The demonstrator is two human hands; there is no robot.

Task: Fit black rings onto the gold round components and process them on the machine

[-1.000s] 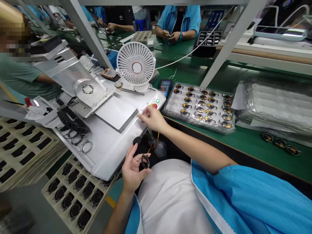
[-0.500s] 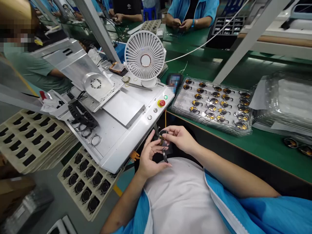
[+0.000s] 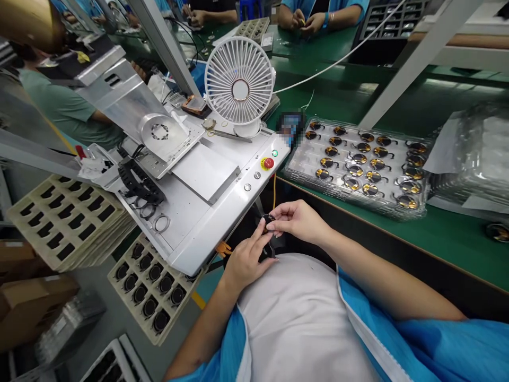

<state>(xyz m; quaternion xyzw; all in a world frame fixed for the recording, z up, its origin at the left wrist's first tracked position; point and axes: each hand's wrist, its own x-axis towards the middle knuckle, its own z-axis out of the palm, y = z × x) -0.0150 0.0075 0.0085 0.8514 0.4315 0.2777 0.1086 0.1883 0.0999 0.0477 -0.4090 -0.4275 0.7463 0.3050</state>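
In front of my belly, my right hand (image 3: 299,220) pinches a small round black part (image 3: 269,218) between thumb and fingertips. It resembles the round screens with ribbon tails in the clear tray (image 3: 296,172). My left hand (image 3: 245,261) is curled, its fingertips against the lower side of that round part. Between its thumb and fingers sits a dark curved part (image 3: 267,250), perhaps a watch case, mostly hidden by the fingers. Similar black round cases fill a beige tray (image 3: 149,331) low on the left.
A white machine table (image 3: 191,233) stands ahead left, with a red stop button (image 3: 269,163), a white fan (image 3: 240,89), tweezers (image 3: 233,136) and metal rings (image 3: 161,223). Stacked beige trays (image 3: 75,212) are at left, clear trays (image 3: 473,159) at right. Co-workers sit beyond.
My left fingers have closed in toward the round part, and the dark curved part is now more covered. The whole view has shifted slightly, moving the surroundings right.
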